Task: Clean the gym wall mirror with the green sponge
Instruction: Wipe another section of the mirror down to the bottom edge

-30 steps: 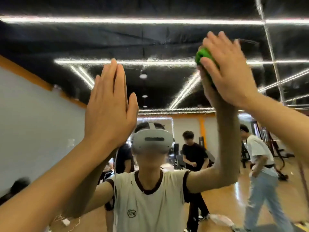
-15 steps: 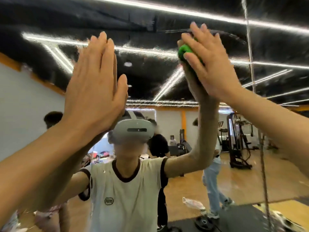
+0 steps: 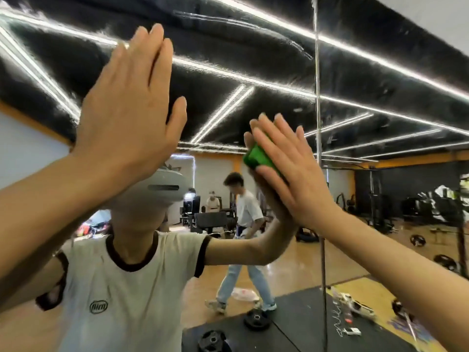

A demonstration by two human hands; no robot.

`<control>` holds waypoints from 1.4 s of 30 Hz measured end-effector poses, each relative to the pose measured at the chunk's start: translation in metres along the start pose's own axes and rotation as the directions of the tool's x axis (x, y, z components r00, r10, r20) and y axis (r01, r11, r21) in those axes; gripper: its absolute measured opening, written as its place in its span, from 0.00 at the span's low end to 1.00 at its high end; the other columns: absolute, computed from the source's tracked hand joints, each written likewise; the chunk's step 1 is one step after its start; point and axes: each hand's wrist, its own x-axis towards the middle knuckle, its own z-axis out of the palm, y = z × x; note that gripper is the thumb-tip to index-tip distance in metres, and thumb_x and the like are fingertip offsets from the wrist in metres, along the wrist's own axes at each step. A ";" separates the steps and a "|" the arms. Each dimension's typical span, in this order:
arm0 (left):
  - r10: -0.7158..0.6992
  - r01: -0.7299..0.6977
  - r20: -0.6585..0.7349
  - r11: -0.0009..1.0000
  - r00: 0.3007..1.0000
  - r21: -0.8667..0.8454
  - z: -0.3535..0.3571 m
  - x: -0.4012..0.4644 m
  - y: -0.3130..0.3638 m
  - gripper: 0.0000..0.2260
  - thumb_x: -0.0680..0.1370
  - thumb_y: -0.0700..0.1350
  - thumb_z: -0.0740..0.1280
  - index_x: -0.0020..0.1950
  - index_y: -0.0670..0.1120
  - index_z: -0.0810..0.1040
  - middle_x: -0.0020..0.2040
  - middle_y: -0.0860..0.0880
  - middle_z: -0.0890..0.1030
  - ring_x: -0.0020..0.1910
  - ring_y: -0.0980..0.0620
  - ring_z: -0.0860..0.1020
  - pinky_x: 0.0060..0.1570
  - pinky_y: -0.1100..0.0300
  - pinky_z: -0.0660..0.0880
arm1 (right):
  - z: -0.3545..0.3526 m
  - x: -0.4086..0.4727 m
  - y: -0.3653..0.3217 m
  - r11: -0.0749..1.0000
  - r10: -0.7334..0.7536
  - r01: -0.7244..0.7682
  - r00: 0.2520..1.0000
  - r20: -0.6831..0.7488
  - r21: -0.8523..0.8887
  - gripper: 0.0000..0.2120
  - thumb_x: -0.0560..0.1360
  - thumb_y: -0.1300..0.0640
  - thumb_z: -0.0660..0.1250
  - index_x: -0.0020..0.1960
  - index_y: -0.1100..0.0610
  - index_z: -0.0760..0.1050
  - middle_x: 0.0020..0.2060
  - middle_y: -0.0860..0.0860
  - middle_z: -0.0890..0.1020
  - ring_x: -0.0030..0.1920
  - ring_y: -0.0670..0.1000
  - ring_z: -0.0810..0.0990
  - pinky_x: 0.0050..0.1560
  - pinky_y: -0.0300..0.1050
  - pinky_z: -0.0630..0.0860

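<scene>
Wiping is underway here, nowhere near done I'd guess. The right hand [image 3: 291,171] sits in the middle right of the frame with straight, slightly spread fingers pressing the green sponge [image 3: 256,158] flat against the mirror [image 3: 253,59]. Only the sponge's left end peeks out from under the fingers, so it's sandwiched between palm and glass.

The left hand [image 3: 127,110] is up in the upper left of the frame, fingers straight and close together, palm flat toward the glass and holding nothing. It looks like it's bracing on the mirror.

Progress-wise: there are faint streaky smears on the glass near the top center, and I can't tell which parts have been wiped. A vertical seam [image 3: 317,123] runs down the right of center, so there's at least one more panel beyond it, probably still to do.

Count: one sponge, two hands, two mirror panels visible. Everything else (people, weight plates, machines) is just reflection.
</scene>
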 end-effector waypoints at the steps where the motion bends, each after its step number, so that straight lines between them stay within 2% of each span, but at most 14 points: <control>1: 0.004 -0.004 -0.003 1.000 1.000 0.001 0.001 0.000 -0.001 0.29 0.85 0.50 0.53 0.81 0.36 0.53 0.82 0.37 0.54 0.81 0.41 0.52 0.79 0.51 0.45 | -0.004 0.022 0.012 0.998 0.058 -0.057 0.998 -0.030 0.007 0.24 0.86 0.49 0.53 0.79 0.58 0.60 0.79 0.55 0.60 0.81 0.54 0.51 0.80 0.48 0.41; 5: 0.023 -0.023 -0.029 1.000 0.999 0.004 0.005 0.001 -0.002 0.31 0.82 0.52 0.51 0.80 0.35 0.54 0.81 0.36 0.56 0.80 0.39 0.54 0.80 0.48 0.47 | -0.019 0.100 0.064 0.953 0.302 -0.299 0.939 -0.166 0.042 0.25 0.86 0.51 0.51 0.79 0.59 0.61 0.80 0.57 0.59 0.81 0.56 0.51 0.77 0.43 0.38; 9: 0.022 -0.022 -0.056 1.000 0.998 0.001 0.006 -0.001 -0.002 0.29 0.83 0.51 0.52 0.79 0.34 0.56 0.78 0.34 0.59 0.77 0.35 0.58 0.78 0.42 0.55 | -0.002 0.047 0.028 0.922 0.388 -0.380 0.905 -0.177 0.079 0.26 0.86 0.52 0.50 0.81 0.60 0.55 0.81 0.56 0.54 0.82 0.55 0.47 0.78 0.46 0.37; 13: 0.020 -0.020 -0.057 1.000 0.998 0.001 0.006 -0.001 -0.001 0.29 0.83 0.51 0.52 0.78 0.33 0.57 0.77 0.33 0.61 0.75 0.34 0.60 0.77 0.41 0.56 | 0.005 -0.028 -0.003 0.944 0.327 -0.329 0.936 -0.128 -0.001 0.26 0.86 0.50 0.50 0.81 0.59 0.54 0.81 0.54 0.53 0.82 0.53 0.48 0.81 0.46 0.41; 16: 0.021 -0.021 -0.053 1.000 0.998 0.008 0.006 -0.001 -0.001 0.29 0.83 0.51 0.51 0.79 0.34 0.56 0.77 0.34 0.61 0.75 0.34 0.59 0.77 0.42 0.55 | -0.006 0.038 0.024 0.939 0.337 -0.344 0.930 -0.144 -0.026 0.26 0.85 0.50 0.52 0.81 0.59 0.55 0.81 0.56 0.56 0.81 0.55 0.52 0.81 0.49 0.45; 19: 0.019 -0.018 -0.049 1.000 0.999 0.022 0.006 -0.001 -0.001 0.30 0.83 0.52 0.50 0.80 0.35 0.55 0.78 0.34 0.59 0.77 0.36 0.58 0.79 0.44 0.54 | -0.020 0.115 0.056 0.929 0.366 -0.369 0.906 -0.212 0.029 0.29 0.85 0.42 0.50 0.78 0.59 0.62 0.78 0.56 0.63 0.78 0.53 0.61 0.78 0.49 0.58; 21: 0.025 -0.023 -0.039 0.999 0.999 0.041 0.006 0.001 -0.002 0.31 0.83 0.52 0.49 0.81 0.35 0.54 0.80 0.35 0.57 0.79 0.38 0.55 0.80 0.45 0.51 | -0.018 0.120 0.060 0.924 0.382 -0.377 0.891 -0.245 0.068 0.28 0.86 0.43 0.48 0.79 0.60 0.61 0.79 0.55 0.62 0.79 0.52 0.58 0.80 0.51 0.52; 24: 0.026 -0.025 -0.027 0.998 0.999 0.056 0.005 0.001 -0.002 0.31 0.83 0.53 0.48 0.81 0.35 0.53 0.81 0.36 0.56 0.80 0.39 0.53 0.80 0.47 0.49 | -0.002 0.049 0.028 0.919 0.393 -0.375 0.893 -0.221 0.118 0.24 0.87 0.51 0.50 0.81 0.58 0.57 0.81 0.53 0.55 0.81 0.50 0.49 0.81 0.46 0.42; 27: 0.027 -0.025 -0.029 0.999 0.999 0.048 0.004 0.001 -0.002 0.31 0.83 0.53 0.48 0.81 0.35 0.53 0.81 0.36 0.55 0.81 0.39 0.53 0.80 0.47 0.49 | 0.013 -0.052 -0.011 0.939 0.344 -0.334 0.927 -0.151 0.086 0.24 0.86 0.54 0.52 0.81 0.58 0.56 0.82 0.52 0.54 0.82 0.51 0.49 0.81 0.49 0.44; 29: 0.029 -0.028 -0.023 0.999 0.999 0.044 0.004 0.002 -0.002 0.31 0.83 0.53 0.48 0.81 0.36 0.52 0.81 0.36 0.55 0.81 0.40 0.52 0.80 0.47 0.48 | 0.013 -0.072 -0.013 0.955 0.297 -0.296 0.949 -0.106 0.021 0.25 0.86 0.52 0.51 0.81 0.58 0.55 0.82 0.54 0.53 0.82 0.53 0.50 0.81 0.51 0.46; 33: 0.027 -0.026 -0.024 0.999 0.999 0.042 0.004 0.001 -0.002 0.31 0.83 0.53 0.48 0.81 0.36 0.52 0.81 0.37 0.55 0.81 0.40 0.52 0.81 0.49 0.46 | -0.002 0.017 0.026 0.941 0.335 -0.338 0.927 -0.168 0.008 0.25 0.86 0.51 0.50 0.81 0.60 0.55 0.81 0.56 0.55 0.81 0.53 0.52 0.81 0.56 0.50; 36: 0.027 -0.026 -0.027 0.999 0.999 0.040 0.004 0.001 -0.002 0.31 0.83 0.53 0.48 0.81 0.37 0.52 0.81 0.37 0.55 0.81 0.40 0.52 0.80 0.49 0.45 | -0.010 0.063 0.052 0.914 0.405 -0.400 0.887 -0.223 0.069 0.26 0.86 0.51 0.48 0.81 0.60 0.53 0.81 0.55 0.56 0.81 0.52 0.50 0.81 0.47 0.42; 39: 0.026 -0.025 -0.027 0.999 0.999 0.030 0.004 0.001 -0.002 0.30 0.83 0.53 0.49 0.81 0.36 0.53 0.81 0.36 0.55 0.81 0.40 0.53 0.80 0.50 0.46 | 0.003 0.005 0.026 0.916 0.400 -0.388 0.899 -0.179 0.098 0.26 0.87 0.51 0.47 0.82 0.59 0.51 0.82 0.53 0.53 0.82 0.50 0.48 0.81 0.47 0.41; 42: 0.013 -0.012 -0.039 1.000 0.999 0.021 0.004 0.000 -0.001 0.30 0.84 0.53 0.50 0.81 0.37 0.54 0.81 0.37 0.56 0.81 0.40 0.53 0.80 0.51 0.46 | 0.014 -0.098 -0.014 0.964 0.265 -0.266 0.963 -0.058 -0.008 0.26 0.87 0.48 0.46 0.81 0.58 0.52 0.81 0.53 0.53 0.82 0.53 0.49 0.81 0.52 0.45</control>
